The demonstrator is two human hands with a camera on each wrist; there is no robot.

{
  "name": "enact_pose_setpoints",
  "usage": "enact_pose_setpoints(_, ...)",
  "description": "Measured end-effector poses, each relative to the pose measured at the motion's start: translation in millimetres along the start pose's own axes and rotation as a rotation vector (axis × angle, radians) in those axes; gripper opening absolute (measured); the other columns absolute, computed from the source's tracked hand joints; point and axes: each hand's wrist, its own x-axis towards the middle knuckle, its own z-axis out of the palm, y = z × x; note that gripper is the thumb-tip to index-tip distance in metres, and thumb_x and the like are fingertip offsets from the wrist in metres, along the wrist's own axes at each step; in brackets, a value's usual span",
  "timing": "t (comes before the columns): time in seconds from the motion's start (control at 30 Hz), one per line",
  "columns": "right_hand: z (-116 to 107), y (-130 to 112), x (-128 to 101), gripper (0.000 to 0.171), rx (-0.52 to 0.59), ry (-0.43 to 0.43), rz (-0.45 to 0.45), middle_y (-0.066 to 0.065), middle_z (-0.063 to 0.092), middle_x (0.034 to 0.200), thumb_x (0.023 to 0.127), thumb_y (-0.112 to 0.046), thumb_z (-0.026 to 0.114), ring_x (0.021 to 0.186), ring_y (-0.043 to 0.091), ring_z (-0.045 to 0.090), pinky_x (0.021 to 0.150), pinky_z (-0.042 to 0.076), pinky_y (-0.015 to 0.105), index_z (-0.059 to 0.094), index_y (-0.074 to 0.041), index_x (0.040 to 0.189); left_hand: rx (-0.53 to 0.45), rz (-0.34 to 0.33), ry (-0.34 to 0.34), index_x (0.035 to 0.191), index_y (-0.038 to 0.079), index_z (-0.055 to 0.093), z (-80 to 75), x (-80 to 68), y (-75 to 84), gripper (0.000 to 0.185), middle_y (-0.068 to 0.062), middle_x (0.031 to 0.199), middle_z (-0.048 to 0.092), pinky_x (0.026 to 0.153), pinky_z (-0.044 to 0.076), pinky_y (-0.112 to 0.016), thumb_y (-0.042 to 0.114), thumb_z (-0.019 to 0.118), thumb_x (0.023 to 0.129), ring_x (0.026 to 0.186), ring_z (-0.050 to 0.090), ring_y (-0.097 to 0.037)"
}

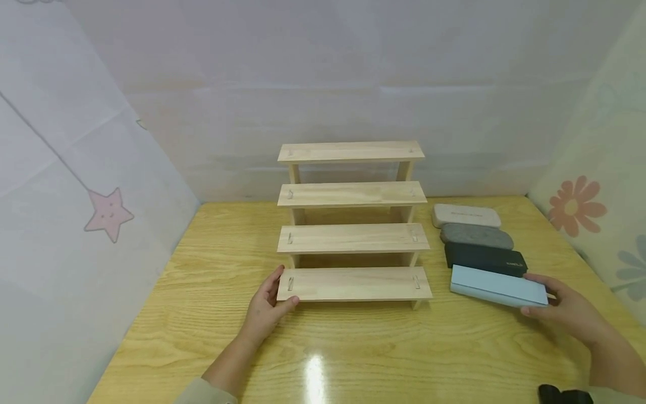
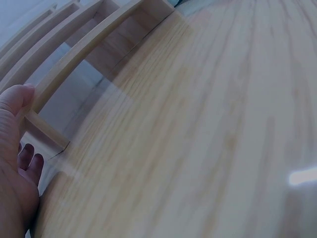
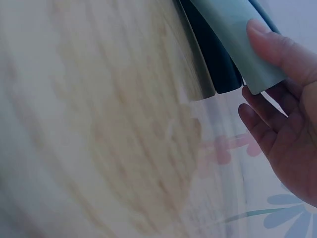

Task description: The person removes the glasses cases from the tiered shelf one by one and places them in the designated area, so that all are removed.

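Left hand (image 1: 266, 308): thumb and fingers grip the left end of the stepped wooden rack's (image 1: 353, 224) lowest shelf | Right of rack: cream case (image 1: 466, 215), grey case (image 1: 476, 236), black case (image 1: 485, 258) in a row | Right hand (image 1: 565, 307): holds light-blue case (image 1: 497, 287) by its far-right end | Risk: end-only hold; case could tip or slip.
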Motion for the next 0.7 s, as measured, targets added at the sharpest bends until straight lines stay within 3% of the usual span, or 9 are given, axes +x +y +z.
enact_pose_setpoints(0.1, -0.6, 0.7, 2.9, 0.084, -0.021, -0.006, 0.005, 0.038, 0.033, 0.143, 0.087, -0.024, 0.075, 0.1, 0.001, 0.054, 0.07, 0.047, 0.01, 0.027, 0.004, 0.15, 0.01, 0.0, 0.007, 0.154, 0.006, 0.026, -0.3, -0.1, -0.5, 0.08, -0.011, 0.164, 0.018, 0.121, 0.014, -0.043, 0.012, 0.072, 0.089, 0.152, 0.013, -0.032)
enact_pose_setpoints(0.23, -0.5, 0.7, 6.0, 0.088, -0.067, 0.003, 0.016, 0.041, 0.034, 0.141, 0.086, -0.028, 0.076, 0.11, 0.038, 0.057, 0.067, 0.04, 0.007, 0.025, 0.007, 0.148, 0.011, 0.003, 0.006, 0.154, 0.005, 0.025, -0.4, -0.3, -0.1, 0.08, -0.012, 0.164, 0.018, 0.12, 0.014, -0.042, 0.012, 0.072, 0.089, 0.152, 0.013, -0.032)
enact_pose_setpoints(0.27, -0.7, 0.5, 6.9, 0.089, -0.076, 0.004, 0.021, 0.042, 0.034, 0.141, 0.086, -0.03, 0.076, 0.114, 0.048, 0.051, 0.066, 0.038, 0.006, 0.024, 0.008, 0.149, 0.012, 0.004, 0.006, 0.154, 0.005, 0.025, -0.3, -0.3, 0.1, 0.08, -0.012, 0.164, 0.018, 0.12, 0.014, -0.042, 0.012, 0.072, 0.089, 0.152, 0.013, -0.032)
enact_pose_setpoints(0.33, -1.1, 0.7, 8.6, 0.091, -0.077, 0.002, 0.03, 0.044, 0.032, 0.14, 0.087, -0.031, 0.075, 0.118, 0.056, 0.044, 0.065, 0.036, 0.005, 0.023, 0.008, 0.149, 0.013, 0.004, 0.007, 0.154, 0.005, 0.025, -0.2, -0.2, 0.2, 0.08, -0.012, 0.164, 0.018, 0.12, 0.014, -0.042, 0.012, 0.072, 0.089, 0.152, 0.013, -0.032)
enact_pose_setpoints(0.7, -0.6, 7.0, 17.7, 0.091, -0.083, -0.022, 0.052, 0.047, 0.033, 0.138, 0.086, -0.034, 0.076, 0.121, 0.058, 0.042, 0.066, 0.037, 0.01, 0.025, 0.009, 0.148, 0.013, 0.003, 0.002, 0.154, 0.006, 0.026, 0.0, -0.3, -0.5, 0.081, -0.011, 0.164, 0.018, 0.12, 0.014, -0.042, 0.013, 0.072, 0.089, 0.152, 0.013, -0.031)
